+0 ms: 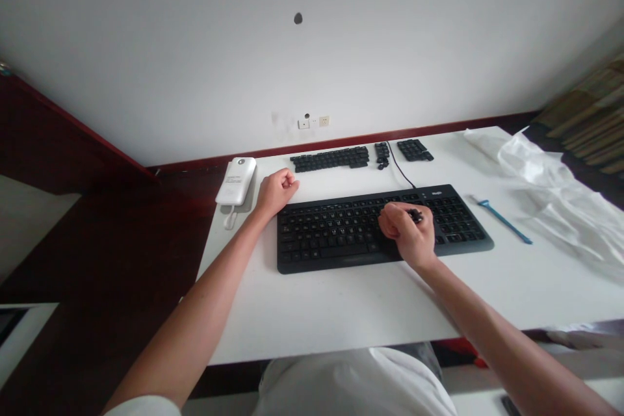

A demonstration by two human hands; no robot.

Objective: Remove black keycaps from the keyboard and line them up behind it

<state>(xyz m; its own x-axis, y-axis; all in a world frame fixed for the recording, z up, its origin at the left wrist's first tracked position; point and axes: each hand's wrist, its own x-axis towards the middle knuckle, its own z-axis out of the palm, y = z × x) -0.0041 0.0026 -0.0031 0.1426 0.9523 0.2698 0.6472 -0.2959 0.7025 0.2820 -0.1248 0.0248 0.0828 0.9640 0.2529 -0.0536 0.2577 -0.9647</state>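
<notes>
A black keyboard (341, 250) lies on the white table, with small pale marks across its key area. My right hand (409, 234) is a fist over the keyboard, right of its middle. Out of the top of that fist shows a small black thing (415, 215), mostly hidden by the fingers; I cannot tell its kind. My left hand (279, 192) is closed at the keyboard's far left corner, and nothing shows in its fingers. Behind the keyboard lie black keycaps in groups: a long block (331, 159), a narrow one (382, 155) and a smaller one (414, 149).
A white power bank (236, 181) with a short cable lies left of my left hand. A blue toothbrush (507, 221) is right of the keyboard. Crumpled clear plastic (531, 162) covers the table's right side. The keyboard's cord (400, 171) runs toward the wall.
</notes>
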